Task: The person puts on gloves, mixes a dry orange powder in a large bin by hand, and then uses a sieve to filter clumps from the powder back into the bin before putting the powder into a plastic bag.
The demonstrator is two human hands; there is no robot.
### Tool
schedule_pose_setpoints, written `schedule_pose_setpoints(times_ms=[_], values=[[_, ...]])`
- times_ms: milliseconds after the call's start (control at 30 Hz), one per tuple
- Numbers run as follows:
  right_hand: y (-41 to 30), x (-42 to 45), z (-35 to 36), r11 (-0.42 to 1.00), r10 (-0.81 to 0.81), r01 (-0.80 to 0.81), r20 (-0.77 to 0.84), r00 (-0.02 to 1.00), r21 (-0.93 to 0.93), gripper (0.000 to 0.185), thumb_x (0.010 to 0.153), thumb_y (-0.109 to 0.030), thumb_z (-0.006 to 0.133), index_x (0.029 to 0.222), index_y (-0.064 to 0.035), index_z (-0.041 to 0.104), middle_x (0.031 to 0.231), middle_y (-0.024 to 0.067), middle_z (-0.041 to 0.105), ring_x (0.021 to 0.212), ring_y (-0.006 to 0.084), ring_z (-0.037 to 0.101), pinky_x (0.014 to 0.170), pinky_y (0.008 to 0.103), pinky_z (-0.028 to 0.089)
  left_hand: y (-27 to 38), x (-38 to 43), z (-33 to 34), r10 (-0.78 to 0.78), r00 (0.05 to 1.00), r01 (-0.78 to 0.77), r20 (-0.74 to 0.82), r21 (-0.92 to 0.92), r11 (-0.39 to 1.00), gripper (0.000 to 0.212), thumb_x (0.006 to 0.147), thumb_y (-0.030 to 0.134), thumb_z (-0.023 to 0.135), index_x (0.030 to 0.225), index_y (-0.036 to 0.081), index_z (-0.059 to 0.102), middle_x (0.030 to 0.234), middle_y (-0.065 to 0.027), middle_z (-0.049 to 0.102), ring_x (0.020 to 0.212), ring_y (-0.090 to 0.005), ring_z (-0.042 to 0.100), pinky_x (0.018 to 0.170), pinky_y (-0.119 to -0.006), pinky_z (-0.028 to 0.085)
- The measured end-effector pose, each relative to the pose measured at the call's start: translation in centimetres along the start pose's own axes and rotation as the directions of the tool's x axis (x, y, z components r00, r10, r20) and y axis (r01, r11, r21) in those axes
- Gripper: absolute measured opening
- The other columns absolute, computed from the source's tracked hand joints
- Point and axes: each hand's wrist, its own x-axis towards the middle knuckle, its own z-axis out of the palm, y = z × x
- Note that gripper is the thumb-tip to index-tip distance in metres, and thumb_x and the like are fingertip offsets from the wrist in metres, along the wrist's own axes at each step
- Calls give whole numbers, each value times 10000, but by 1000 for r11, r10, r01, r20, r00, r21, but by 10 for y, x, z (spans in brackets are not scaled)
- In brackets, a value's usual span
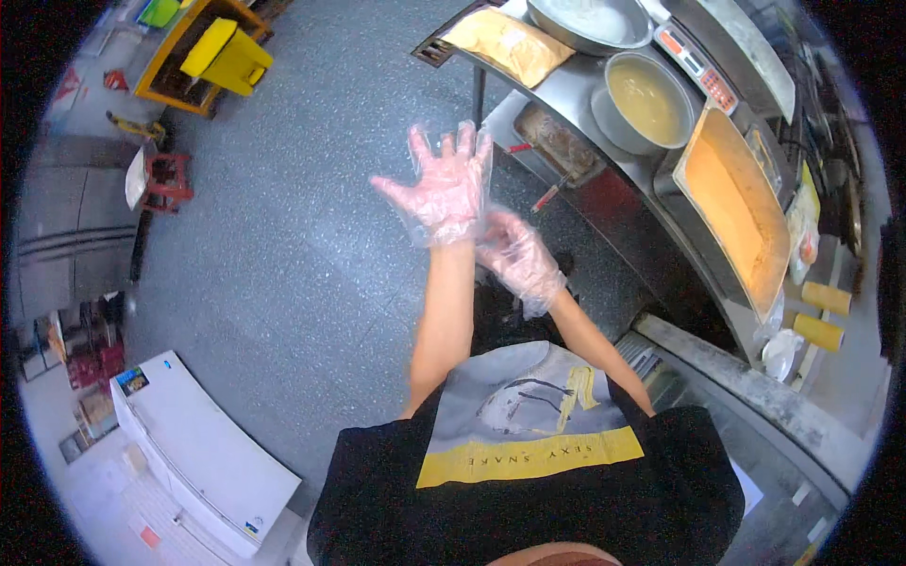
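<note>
My left hand (pixel 449 187) is held out over the floor in a clear plastic disposable glove, fingers and thumb spread. It holds nothing. My right hand (pixel 520 258), in a matching clear glove, is beside the left wrist, its curled fingers pinching the loose edge of the left glove near the cuff. The fingertips are partly hidden by crinkled plastic. To the right of both hands runs a steel worktable (pixel 577 88). On it stand a metal pot (pixel 651 99) of pale yellow liquid and a deep rectangular tray (pixel 736 205) of orange-tan powder or crumbs.
A brown paper bag (pixel 509 42), a metal bowl (pixel 591 21) and a digital scale (pixel 697 67) sit along the worktable. A shelf below holds a tray (pixel 555 141). Leftward are a yellow bin (pixel 226 56), a red stool (pixel 168 182) and a white chest freezer (pixel 205 453).
</note>
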Motion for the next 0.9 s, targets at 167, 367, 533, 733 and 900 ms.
schedule_pose_setpoints(times_ms=[167, 367, 533, 733, 900], values=[[-35, 18, 2, 994, -24, 38, -134, 991, 107, 164, 891, -69, 581, 1039, -24, 635, 869, 53, 652, 775, 122, 570, 744, 309, 499, 1, -9, -7, 23, 996, -27, -91, -39, 999, 1113, 644, 855, 584, 1537, 342, 161, 1608, -69, -186, 1487, -351, -67, 1153, -635, 83], [-6, -3, 8, 952, -153, 171, 89, 984, -255, 188, 893, -158, 575, 990, -25, 664, 830, 102, 667, 747, 199, 623, 717, 344, 504, 26, -6, -22, 76, 997, -76, 9, 131, 988, 1105, 652, 891, 521, 1538, 346, 149, 1621, -88, -116, 1491, -337, -46, 1166, -593, 33], [-33, -13, -8, 982, -128, 131, 34, 991, -133, 203, 857, -142, 639, 1034, -50, 676, 833, 105, 633, 731, 191, 602, 686, 337, 497, 35, -10, -26, 130, 989, -143, 64, 298, 944, 1103, 666, 911, 469, 1545, 350, 112, 1625, -86, -94, 1495, -314, -44, 1171, -546, -32], [-57, 2, 0, 768, -508, 416, -68, 858, -487, 287, 781, -57, 678, 1067, -80, 680, 951, 130, 607, 789, 289, 620, 692, 390, 511, 24, -13, -17, 264, 964, -220, -10, 523, 823, 1092, 702, 888, 460, 1552, 342, 46, 1623, -93, -114, 1494, -315, -73, 1167, -524, -72], [-61, -13, -8, 745, -463, 427, 64, 884, -512, 185, 812, -88, 695, 996, -99, 678, 955, 107, 663, 897, 272, 651, 760, 355, 521, 34, -12, -12, 367, 921, -227, -132, 584, 780, 1084, 726, 819, 553, 1552, 288, 93, 1620, -102, 0, 1482, -332, 88, 1168, -529, 23]])
